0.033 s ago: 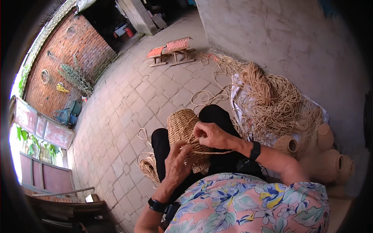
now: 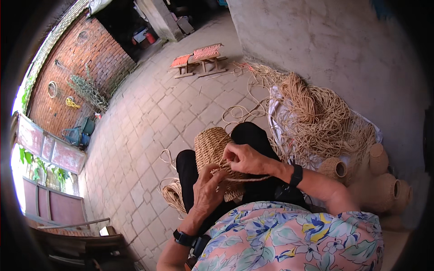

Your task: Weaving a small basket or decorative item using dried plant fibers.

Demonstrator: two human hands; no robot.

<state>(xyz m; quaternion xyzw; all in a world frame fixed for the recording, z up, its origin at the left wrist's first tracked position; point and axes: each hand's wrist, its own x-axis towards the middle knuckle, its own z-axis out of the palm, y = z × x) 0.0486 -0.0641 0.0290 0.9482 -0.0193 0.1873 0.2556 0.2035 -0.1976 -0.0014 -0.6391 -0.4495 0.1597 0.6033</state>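
A tan woven basket (image 2: 210,143) of twisted cord lies tilted between my knees, its lower part hidden by my hands. My right hand (image 2: 246,159) is closed in a pinch on a cord at the basket's near side. A loose length of this twisted cord (image 2: 255,179) trails to the right beneath that hand. Just left of it, my left hand (image 2: 208,192) has its fingers bent around the near part of the basket, thumb and fingertips close to the pinching fingers. What exactly lies under the left fingertips is partly hidden.
A big heap of tan cord (image 2: 316,113) lies on white sheeting to the right, by the wall. Several round woven baskets (image 2: 377,192) sit near my right elbow. A cord coil (image 2: 173,195) rests beside my left leg. Two low stools (image 2: 208,52) stand farther off on the paving.
My right hand has shifted very slightly left and down at the basket. The loose cord below it has moved a little. My left hand stays in about the same place.
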